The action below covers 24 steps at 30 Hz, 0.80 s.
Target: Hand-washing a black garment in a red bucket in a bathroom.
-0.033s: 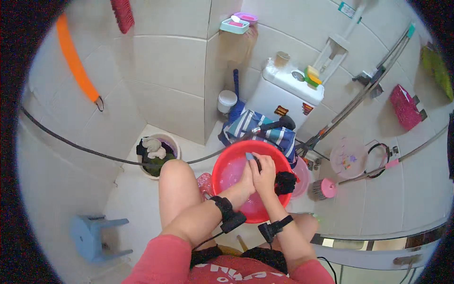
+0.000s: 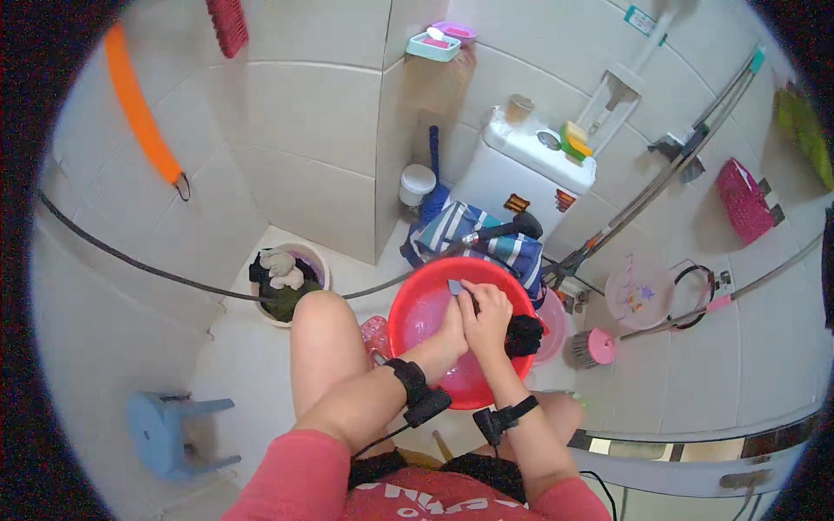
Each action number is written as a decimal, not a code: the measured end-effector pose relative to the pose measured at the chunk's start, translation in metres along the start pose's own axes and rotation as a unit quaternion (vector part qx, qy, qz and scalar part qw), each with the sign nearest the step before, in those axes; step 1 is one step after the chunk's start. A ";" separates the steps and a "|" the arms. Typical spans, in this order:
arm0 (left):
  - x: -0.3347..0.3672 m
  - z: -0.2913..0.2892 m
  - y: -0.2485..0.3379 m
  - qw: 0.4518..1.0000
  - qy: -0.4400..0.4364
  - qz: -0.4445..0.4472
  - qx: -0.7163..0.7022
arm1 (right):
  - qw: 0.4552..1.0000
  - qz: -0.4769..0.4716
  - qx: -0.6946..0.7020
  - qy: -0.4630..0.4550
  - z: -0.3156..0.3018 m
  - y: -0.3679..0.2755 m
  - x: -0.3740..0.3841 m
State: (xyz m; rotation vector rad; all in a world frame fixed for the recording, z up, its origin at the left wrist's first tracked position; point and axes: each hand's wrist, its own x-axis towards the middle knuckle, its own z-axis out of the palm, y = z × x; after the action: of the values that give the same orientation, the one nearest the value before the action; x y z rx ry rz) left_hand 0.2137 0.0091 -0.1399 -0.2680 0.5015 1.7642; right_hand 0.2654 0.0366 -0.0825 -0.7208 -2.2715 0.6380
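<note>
Over a red basin [image 2: 401, 291] of pinkish, sudsy water, my two hands are pressed together. Between them is a small dark piece with a blue-grey end [image 2: 454, 286] poking out past the fingers; its kind cannot be made out. My left hand [image 2: 449, 336] is closed, its fingers mostly covered by my right hand [image 2: 486, 314], which curls over the piece from above. Beside my right hand, a bunched black cloth [image 2: 524, 336] lies over the basin's right rim. Both forearms wear black straps with small boxes.
A pale bucket [image 2: 321, 260] of dark and grey clothes stands at left, a blue stool [image 2: 156, 434] nearer. A dark hose [image 2: 156, 280] with a shower head [image 2: 525, 226] crosses behind the basin. A striped bag [image 2: 517, 256], white tank [image 2: 486, 187] and pink tub [image 2: 553, 326] stand close by.
The blue-grey end between my hands has tilted slightly and looks blunter. My right hand's fingers have shifted a little; the basin and black cloth stay put.
</note>
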 end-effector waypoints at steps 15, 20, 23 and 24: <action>0.022 -0.007 -0.015 0.994 0.050 0.081 0.058 | 0.993 0.000 0.115 -0.016 0.006 0.007 0.009; -0.010 0.022 0.006 0.995 0.094 0.005 -0.037 | 0.993 0.014 0.120 -0.010 0.007 0.020 0.006; -0.009 0.019 0.009 0.995 0.097 0.018 0.014 | 0.992 -0.057 0.112 0.001 0.013 0.004 0.006; -0.004 0.015 0.008 0.995 0.097 0.019 0.011 | 0.993 -0.045 0.110 -0.005 0.016 0.005 0.007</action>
State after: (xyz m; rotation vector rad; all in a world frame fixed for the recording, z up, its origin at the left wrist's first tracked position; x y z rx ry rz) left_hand 0.2086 0.0111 -0.1237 -0.4195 0.6703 1.7773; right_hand 0.2512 0.0410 -0.0937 -0.5060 -2.1853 0.8342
